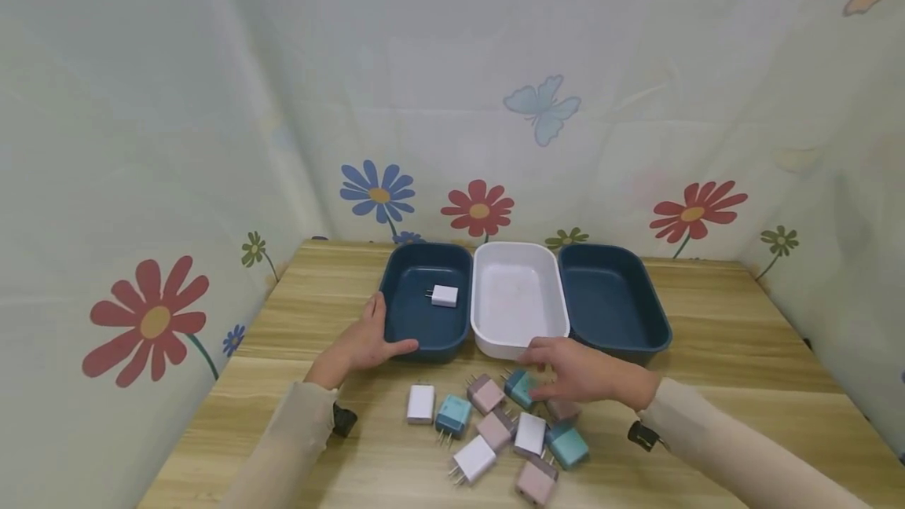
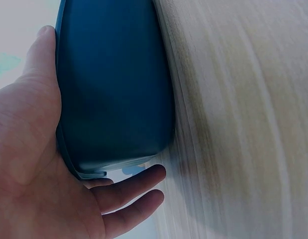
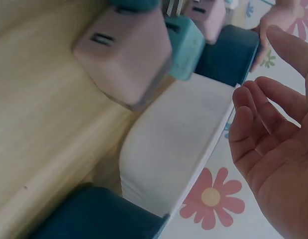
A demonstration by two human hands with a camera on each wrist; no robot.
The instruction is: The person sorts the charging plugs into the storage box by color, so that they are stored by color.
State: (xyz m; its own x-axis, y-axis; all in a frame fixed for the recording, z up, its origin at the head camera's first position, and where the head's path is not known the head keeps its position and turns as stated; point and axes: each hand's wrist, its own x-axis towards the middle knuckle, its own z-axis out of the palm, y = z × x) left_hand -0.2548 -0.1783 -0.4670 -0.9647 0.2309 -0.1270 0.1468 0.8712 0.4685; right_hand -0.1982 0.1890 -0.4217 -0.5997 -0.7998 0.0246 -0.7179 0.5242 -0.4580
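Observation:
My left hand (image 1: 363, 340) rests against the front left corner of the left dark blue bin (image 2: 114, 84). Its thumb lies along the front edge and its fingers along the left side. Inside that bin lies one white charger plug (image 1: 444, 296). My right hand (image 3: 273, 129) hovers over the pile, loosely bent and holding nothing, near the front rim of the white bin (image 1: 519, 348). Just beneath its fingers are a teal charger plug (image 1: 519, 388) and a pink charger plug (image 3: 124, 55), the latter partly hidden by the hand in the head view.
Several white, pink and teal chargers lie in front of the bins, such as a white one (image 1: 420, 404) at the left. A second dark blue bin (image 1: 611, 297) stands right of the white one. A flowered cloth (image 1: 438, 85) hangs behind the wooden table (image 1: 721, 352).

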